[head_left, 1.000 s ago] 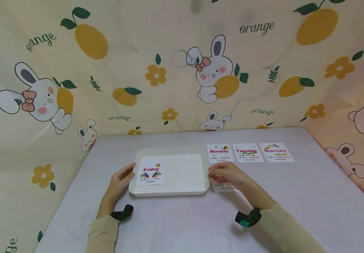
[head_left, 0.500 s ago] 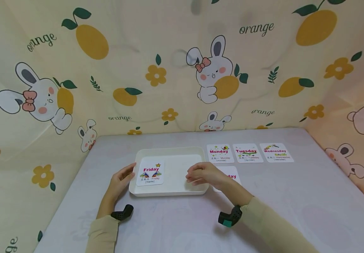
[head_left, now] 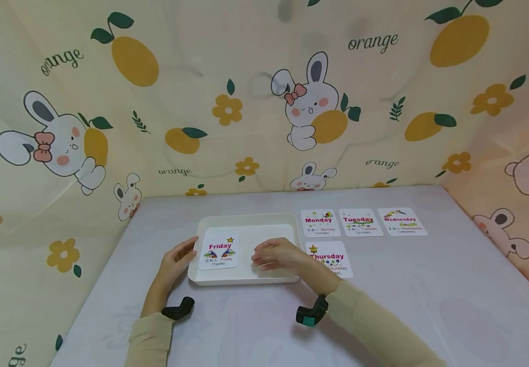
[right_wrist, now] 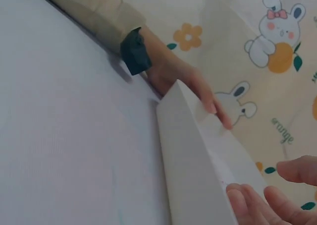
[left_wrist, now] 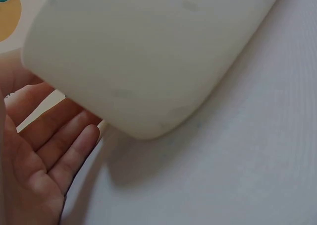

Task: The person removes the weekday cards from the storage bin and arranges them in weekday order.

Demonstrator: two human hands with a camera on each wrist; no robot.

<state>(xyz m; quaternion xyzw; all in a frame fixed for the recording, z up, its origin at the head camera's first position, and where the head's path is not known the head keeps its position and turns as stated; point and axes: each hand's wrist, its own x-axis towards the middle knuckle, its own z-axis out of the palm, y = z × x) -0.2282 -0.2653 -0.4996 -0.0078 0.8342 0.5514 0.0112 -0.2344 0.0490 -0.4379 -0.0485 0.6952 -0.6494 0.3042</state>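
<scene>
Head view: relaxed left hand (head_left: 176,259) touches the tray (head_left: 257,229); empty right hand (head_left: 284,256) hovers over it, loosely curved.

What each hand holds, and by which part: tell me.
The left hand touches the tray at its left rim; whether it grips cannot be told. The right hand, over the tray, holds nothing visible.

head: bright, soft light | both wrists: dimmer, greyish | left wrist: soft tray (left_wrist: 133,61) shadow, lower left
</scene>
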